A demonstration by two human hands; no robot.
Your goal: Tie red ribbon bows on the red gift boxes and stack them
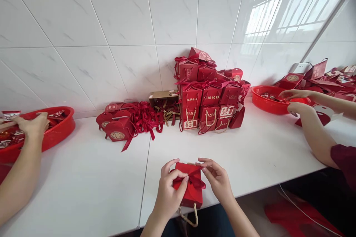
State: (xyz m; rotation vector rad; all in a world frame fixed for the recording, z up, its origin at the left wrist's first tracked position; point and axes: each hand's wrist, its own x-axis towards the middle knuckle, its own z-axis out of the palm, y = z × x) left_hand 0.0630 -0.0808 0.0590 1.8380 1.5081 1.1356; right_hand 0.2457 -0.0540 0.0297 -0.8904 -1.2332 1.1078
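A small red gift box (191, 196) rests at the table's front edge between my hands, its twisted cord handle (193, 224) hanging toward me. Across its top lies a dark red ribbon (198, 182) gathered into a bow. My left hand (171, 188) pinches the ribbon at the middle of the bow, thumb and forefinger together, other fingers along the box's left side. With thumb and forefinger, my right hand (215, 178) grips a ribbon loop or end at the box's upper right. The box's underside is hidden.
Finished-looking red boxes (211, 96) are stacked against the tiled wall. Left of them lie loose ribbons (146, 118), more red boxes (118, 129) and an open carton (163, 95). Co-workers' hands reach into a red basin (59, 137) at left and another red basin (267, 105) at right.
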